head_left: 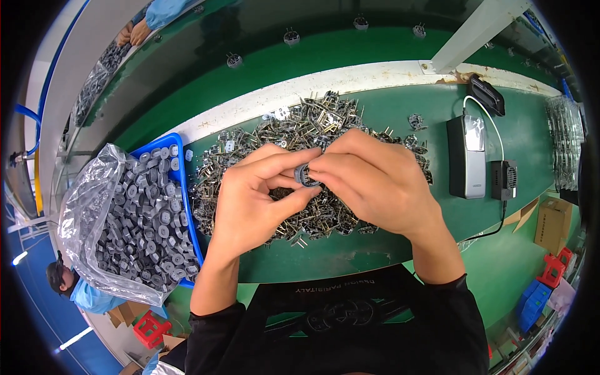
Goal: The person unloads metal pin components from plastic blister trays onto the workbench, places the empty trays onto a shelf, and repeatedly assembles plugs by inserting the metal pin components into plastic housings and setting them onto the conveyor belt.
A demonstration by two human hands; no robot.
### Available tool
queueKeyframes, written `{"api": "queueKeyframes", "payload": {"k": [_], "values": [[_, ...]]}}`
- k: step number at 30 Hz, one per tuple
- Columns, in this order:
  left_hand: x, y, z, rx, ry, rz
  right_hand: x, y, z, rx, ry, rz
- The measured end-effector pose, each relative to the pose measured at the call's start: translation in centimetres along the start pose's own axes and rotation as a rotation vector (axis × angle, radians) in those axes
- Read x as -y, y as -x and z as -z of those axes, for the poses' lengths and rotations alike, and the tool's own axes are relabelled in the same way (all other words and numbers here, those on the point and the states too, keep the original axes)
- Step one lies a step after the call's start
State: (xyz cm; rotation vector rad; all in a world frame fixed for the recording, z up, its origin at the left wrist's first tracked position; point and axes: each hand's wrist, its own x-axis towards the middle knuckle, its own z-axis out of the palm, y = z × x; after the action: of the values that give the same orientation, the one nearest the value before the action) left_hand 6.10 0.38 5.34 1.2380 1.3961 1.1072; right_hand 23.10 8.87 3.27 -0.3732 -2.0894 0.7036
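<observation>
Nearby, metal pin pile [312, 134], blue bin [177, 142], scanner [466, 156]

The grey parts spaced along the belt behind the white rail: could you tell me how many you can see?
4: one far left, one left of centre, one centre, one right. The white beam may hide more.

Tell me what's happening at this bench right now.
A person holds a small grey round part between both hands, left hand and right hand, above a heap of metal pins on the green table. To the left, a blue bin lined with a plastic bag holds many similar grey parts.
</observation>
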Motion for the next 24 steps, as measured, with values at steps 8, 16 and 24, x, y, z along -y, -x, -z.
{"api": "queueKeyframes", "payload": {"k": [8,16,24], "values": [[-0.1,-0.7,-0.1,-0.021,0.007,-0.05,0.3,0.5,-1.5,-0.039,0.166,-0.007],[1.5,-7.6,9.4,-0.311,-0.403,0.071,-3.9,0.7,3.9,0.048,0.701,-0.388],[8.9,-13.2,20.0,-0.506,-0.698,0.198,-5.4,1.9,5.7,0.205,0.973,-0.727]]}}
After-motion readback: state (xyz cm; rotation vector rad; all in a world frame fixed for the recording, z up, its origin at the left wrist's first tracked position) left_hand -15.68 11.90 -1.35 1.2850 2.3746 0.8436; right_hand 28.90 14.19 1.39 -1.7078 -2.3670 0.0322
